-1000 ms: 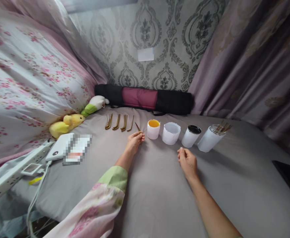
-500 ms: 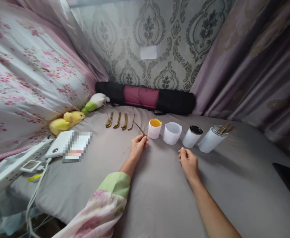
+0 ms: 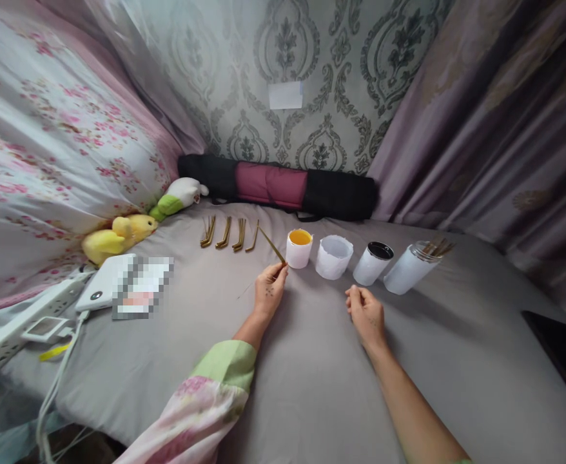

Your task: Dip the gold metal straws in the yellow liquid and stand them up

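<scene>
My left hand (image 3: pixel 269 290) pinches a thin golden metal straw (image 3: pixel 271 244) that slants up and to the left, just left of a white cup with orange contents (image 3: pixel 298 248). Several more bent golden straws (image 3: pixel 227 233) lie in a row on the grey bed sheet (image 3: pixel 312 361) further left. My right hand (image 3: pixel 366 314) rests on the sheet as a loose fist, in front of a white empty cup (image 3: pixel 334 256) and a black-rimmed white cup (image 3: pixel 372 263). A tilted white jar (image 3: pixel 411 267) at the right holds several golden straws.
A black and maroon roll bag (image 3: pixel 283 185) lies against the patterned wall. Yellow (image 3: pixel 113 235) and green-white (image 3: pixel 176 197) plush toys sit at the left beside a floral quilt (image 3: pixel 46 154). A power bank (image 3: pixel 102 290), power strip (image 3: pixel 17 325) and cables are at the left edge. Curtains hang on the right.
My left hand has drawn back a little from the row of straws, lifting the golden straw so it now slants up beside the orange cup. My right hand has stayed put.
</scene>
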Action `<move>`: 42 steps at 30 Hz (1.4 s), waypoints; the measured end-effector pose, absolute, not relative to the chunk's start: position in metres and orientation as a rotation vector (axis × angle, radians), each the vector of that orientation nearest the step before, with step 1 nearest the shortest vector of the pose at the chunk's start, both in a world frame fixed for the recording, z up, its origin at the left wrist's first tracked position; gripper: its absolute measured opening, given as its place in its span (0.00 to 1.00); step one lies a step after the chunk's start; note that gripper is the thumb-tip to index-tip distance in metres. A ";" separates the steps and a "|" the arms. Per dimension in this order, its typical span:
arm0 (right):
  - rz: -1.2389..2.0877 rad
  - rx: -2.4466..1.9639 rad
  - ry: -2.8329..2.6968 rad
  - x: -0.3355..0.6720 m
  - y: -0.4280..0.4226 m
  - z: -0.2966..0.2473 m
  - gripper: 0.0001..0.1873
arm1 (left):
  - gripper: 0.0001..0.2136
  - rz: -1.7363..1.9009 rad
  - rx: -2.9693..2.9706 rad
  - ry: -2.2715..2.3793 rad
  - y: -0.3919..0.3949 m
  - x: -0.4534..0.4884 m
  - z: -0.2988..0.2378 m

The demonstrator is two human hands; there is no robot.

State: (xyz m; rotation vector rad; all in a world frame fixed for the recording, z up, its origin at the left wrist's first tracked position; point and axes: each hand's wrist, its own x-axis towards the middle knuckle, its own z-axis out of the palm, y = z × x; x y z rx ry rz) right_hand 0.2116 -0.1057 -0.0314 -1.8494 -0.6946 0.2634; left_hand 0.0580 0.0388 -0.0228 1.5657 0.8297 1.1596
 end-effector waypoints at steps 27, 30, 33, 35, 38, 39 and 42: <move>0.279 -1.800 -0.689 0.210 -0.106 -0.032 0.23 | 0.11 1.057 1.842 0.684 0.024 0.060 -0.026; 0.287 -1.790 -0.691 0.209 -0.106 -0.031 0.23 | 0.11 1.059 1.860 0.678 0.022 0.060 -0.025; 0.295 -1.780 -0.684 0.208 -0.106 -0.029 0.23 | 0.11 1.078 1.923 0.651 0.021 0.060 -0.024; 0.306 -1.773 -0.682 0.206 -0.106 -0.028 0.23 | 0.11 1.083 1.961 0.631 0.020 0.060 -0.024; 0.315 -1.755 -0.680 0.205 -0.106 -0.026 0.24 | 0.10 1.075 1.977 0.611 0.019 0.061 -0.023; 0.316 -1.747 -0.681 0.205 -0.106 -0.026 0.24 | 0.10 1.072 1.969 0.606 0.019 0.061 -0.023; 0.322 -1.722 -0.692 0.203 -0.106 -0.024 0.23 | 0.09 1.059 1.975 0.587 0.018 0.061 -0.021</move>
